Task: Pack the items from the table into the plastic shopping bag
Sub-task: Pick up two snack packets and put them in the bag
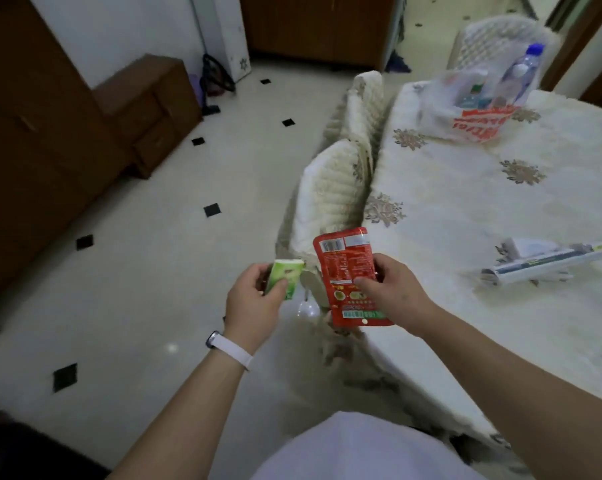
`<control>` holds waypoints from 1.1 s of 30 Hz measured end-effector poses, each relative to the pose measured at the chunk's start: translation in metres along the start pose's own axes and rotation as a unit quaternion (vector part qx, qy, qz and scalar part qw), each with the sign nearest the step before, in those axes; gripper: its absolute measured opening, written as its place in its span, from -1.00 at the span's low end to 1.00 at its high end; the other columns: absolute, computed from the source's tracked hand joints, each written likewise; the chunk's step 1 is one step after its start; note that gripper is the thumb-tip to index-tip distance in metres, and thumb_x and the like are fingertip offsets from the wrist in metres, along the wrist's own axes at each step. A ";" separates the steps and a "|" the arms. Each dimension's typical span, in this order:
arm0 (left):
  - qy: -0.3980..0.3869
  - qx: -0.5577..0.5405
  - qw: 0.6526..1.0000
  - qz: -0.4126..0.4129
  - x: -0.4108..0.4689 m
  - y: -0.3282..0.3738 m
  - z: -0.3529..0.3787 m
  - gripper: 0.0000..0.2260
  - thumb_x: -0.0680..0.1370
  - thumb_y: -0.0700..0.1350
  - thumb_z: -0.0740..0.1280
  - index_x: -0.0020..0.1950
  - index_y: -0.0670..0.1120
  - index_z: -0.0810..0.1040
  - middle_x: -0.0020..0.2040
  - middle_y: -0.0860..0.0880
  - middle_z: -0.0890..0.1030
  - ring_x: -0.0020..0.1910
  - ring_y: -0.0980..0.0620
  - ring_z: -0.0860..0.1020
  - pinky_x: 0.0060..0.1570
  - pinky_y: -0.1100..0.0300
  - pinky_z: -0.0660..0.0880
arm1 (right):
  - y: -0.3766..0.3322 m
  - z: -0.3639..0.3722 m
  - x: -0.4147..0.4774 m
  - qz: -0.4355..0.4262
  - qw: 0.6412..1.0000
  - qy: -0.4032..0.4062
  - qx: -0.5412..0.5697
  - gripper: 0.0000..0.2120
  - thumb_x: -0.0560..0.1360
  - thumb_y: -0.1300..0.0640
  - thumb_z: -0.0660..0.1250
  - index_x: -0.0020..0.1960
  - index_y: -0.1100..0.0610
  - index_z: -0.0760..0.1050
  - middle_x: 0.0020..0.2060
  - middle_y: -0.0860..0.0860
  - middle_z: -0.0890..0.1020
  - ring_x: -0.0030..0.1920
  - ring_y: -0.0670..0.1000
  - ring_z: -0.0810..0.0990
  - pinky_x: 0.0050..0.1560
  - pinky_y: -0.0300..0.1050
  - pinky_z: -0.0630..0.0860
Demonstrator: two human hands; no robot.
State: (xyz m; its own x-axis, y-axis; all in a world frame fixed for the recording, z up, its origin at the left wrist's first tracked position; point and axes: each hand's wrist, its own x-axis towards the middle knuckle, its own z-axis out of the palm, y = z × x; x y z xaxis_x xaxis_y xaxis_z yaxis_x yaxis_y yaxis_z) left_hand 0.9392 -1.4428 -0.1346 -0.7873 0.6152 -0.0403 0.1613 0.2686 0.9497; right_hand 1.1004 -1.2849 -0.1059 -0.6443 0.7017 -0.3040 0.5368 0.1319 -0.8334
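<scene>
My left hand grips a small green and white packet, held over the floor left of the table. My right hand pinches a red printed pouch upright, thumb on its face, near the table's corner. The plastic shopping bag, white with red print, stands at the far end of the table. A clear bottle with a blue cap and other small items stick out of it. A long silver and white box lies on the cloth to the right of my right hand.
Two chairs with cream padded covers are pushed against the table's left side. Another white chair stands behind the bag. Brown wooden cabinets line the left wall. The tiled floor spreads to the left.
</scene>
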 end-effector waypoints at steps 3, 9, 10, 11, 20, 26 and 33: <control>0.043 0.000 0.999 -0.007 0.001 -0.018 -0.054 -0.79 0.50 -0.21 0.43 -0.04 0.12 0.55 -0.11 0.11 0.64 -0.18 0.28 0.59 -0.21 0.41 0.50 | -0.040 0.045 0.010 -0.031 0.999 -0.040 0.006 -0.73 0.55 0.08 0.36 0.24 -0.03 0.50 0.01 -0.13 0.66 -0.04 -0.10 0.66 0.04 -0.06 0.58; 0.125 -0.001 0.992 -0.013 0.006 -0.041 -0.127 -0.77 0.50 -0.19 0.43 -0.06 0.16 0.54 -0.11 0.15 0.63 -0.16 0.25 0.59 -0.17 0.34 0.52 | -0.096 0.111 0.032 -0.093 0.992 -0.088 0.000 -0.81 0.53 0.14 0.37 0.12 -0.05 0.55 -0.09 -0.14 0.69 -0.12 -0.17 0.68 -0.09 -0.20 0.56; 0.131 0.000 0.991 -0.014 0.007 -0.043 -0.134 -0.76 0.50 -0.19 0.43 -0.07 0.18 0.53 -0.10 0.14 0.63 -0.14 0.23 0.59 -0.15 0.32 0.53 | -0.103 0.117 0.035 -0.095 0.991 -0.094 0.001 -0.83 0.54 0.14 0.37 0.10 -0.06 0.55 -0.10 -0.14 0.70 -0.13 -0.18 0.68 -0.11 -0.20 0.56; 0.139 0.000 0.990 -0.020 0.010 -0.047 -0.145 -0.76 0.50 -0.18 0.43 -0.07 0.18 0.53 -0.09 0.13 0.63 -0.13 0.21 0.59 -0.13 0.29 0.54 | -0.113 0.127 0.040 -0.098 0.990 -0.106 -0.002 -0.84 0.54 0.13 0.37 0.09 -0.07 0.55 -0.10 -0.14 0.69 -0.13 -0.17 0.68 -0.12 -0.19 0.56; 0.201 -0.006 0.978 -0.051 0.081 -0.074 -0.238 -0.79 0.52 -0.20 0.41 -0.05 0.13 0.53 -0.10 0.13 0.63 -0.16 0.25 0.59 -0.20 0.36 0.55 | -0.180 0.222 0.129 -0.112 0.982 -0.153 -0.002 -0.87 0.55 0.16 0.35 0.04 -0.05 0.55 -0.10 -0.10 0.69 -0.14 -0.13 0.69 -0.11 -0.12 0.59; 0.213 -0.013 0.972 -0.099 0.173 -0.088 -0.292 -0.82 0.53 -0.21 0.41 0.00 0.07 0.55 -0.08 0.07 0.65 -0.14 0.19 0.62 -0.19 0.36 0.55 | -0.229 0.285 0.220 -0.091 0.980 -0.171 0.033 -0.86 0.54 0.17 0.35 0.07 -0.02 0.54 -0.06 -0.08 0.69 -0.08 -0.09 0.68 -0.03 -0.08 0.60; 0.218 0.007 0.972 -0.088 0.290 -0.081 -0.351 -0.84 0.53 -0.20 0.41 0.00 0.06 0.55 -0.09 0.09 0.65 -0.18 0.26 0.60 -0.25 0.42 0.50 | -0.300 0.319 0.313 -0.094 0.980 -0.167 0.061 -0.84 0.53 0.18 0.35 0.07 -0.02 0.55 -0.07 -0.08 0.69 -0.08 -0.07 0.69 0.01 -0.01 0.60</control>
State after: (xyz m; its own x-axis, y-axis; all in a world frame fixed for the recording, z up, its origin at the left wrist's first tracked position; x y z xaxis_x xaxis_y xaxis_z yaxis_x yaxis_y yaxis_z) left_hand 0.4888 -1.5465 -0.1139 -0.9805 0.1862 -0.0629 0.0071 0.3532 0.9355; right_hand 0.5639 -1.3288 -0.0980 -0.8786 0.4026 -0.2568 0.3353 0.1374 -0.9320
